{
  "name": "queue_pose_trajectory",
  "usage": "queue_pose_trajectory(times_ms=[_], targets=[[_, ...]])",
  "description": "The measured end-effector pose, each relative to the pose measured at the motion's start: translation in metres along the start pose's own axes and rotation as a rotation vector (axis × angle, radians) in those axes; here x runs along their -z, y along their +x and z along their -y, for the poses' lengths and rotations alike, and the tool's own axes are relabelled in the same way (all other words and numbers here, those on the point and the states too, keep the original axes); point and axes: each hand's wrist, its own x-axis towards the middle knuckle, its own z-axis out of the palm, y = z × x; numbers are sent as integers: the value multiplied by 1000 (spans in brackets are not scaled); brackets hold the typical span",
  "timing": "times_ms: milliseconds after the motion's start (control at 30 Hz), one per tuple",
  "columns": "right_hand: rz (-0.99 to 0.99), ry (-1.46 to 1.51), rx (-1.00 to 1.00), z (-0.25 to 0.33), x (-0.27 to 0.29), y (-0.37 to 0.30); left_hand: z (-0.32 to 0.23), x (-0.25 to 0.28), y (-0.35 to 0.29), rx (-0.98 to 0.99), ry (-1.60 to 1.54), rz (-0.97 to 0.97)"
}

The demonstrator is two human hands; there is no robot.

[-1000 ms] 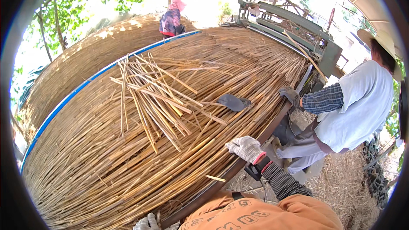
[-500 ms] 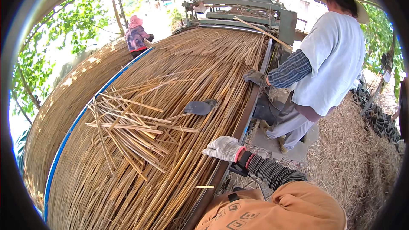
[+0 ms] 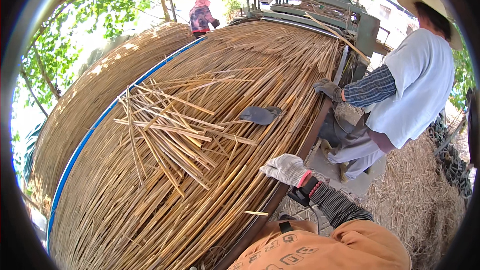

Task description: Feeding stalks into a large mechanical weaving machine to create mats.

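Observation:
My right hand (image 3: 287,169), in a pale knitted glove with a pink cuff, rests at the near right edge of a broad bed of dry reeds (image 3: 165,210). Its fingers are closed and pressed together over the reed stalks; whether a stalk is between them is hidden. A dark band circles the wrist beside a red bead bracelet. Of my left hand nothing shows. Farther in, a loose pile of short cut stalks (image 3: 172,135) lies across the bed, with a dark grey glove (image 3: 261,115) to its right. One short pale piece (image 3: 256,213) lies near my orange clothing.
A co-worker (image 3: 410,85) in a straw hat stands at the right, one gloved hand (image 3: 328,89) on the bed's edge rail. Another person (image 3: 201,15) in a pink hat stands far left. A green machine (image 3: 367,32) spans the far end. A blue strip (image 3: 92,129) runs along the left.
The whole view has swung, so the bed, pile and co-worker sit farther right. My right hand stays closed at the bed's edge, and the co-worker's hand keeps its place on the rail.

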Motion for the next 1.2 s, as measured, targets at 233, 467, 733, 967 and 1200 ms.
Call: queue_pose_trajectory(times_ms=[233,467,733,967,1200], targets=[[-8,31,-28,5,6,-8,-4,4,3,-178,-60,-231],[-55,-79,9,-4,-7,-6,-8,9,-1,-116,-18,-164],[-53,44,29,-15,-10,-4,-12,12,5,-37,14,8],[-42,-29,11,-11,-6,-5,-4,10,3,-74,36,44],[-162,163,68,-7,-3,-8,-6,5,0,-36,64,-24]])
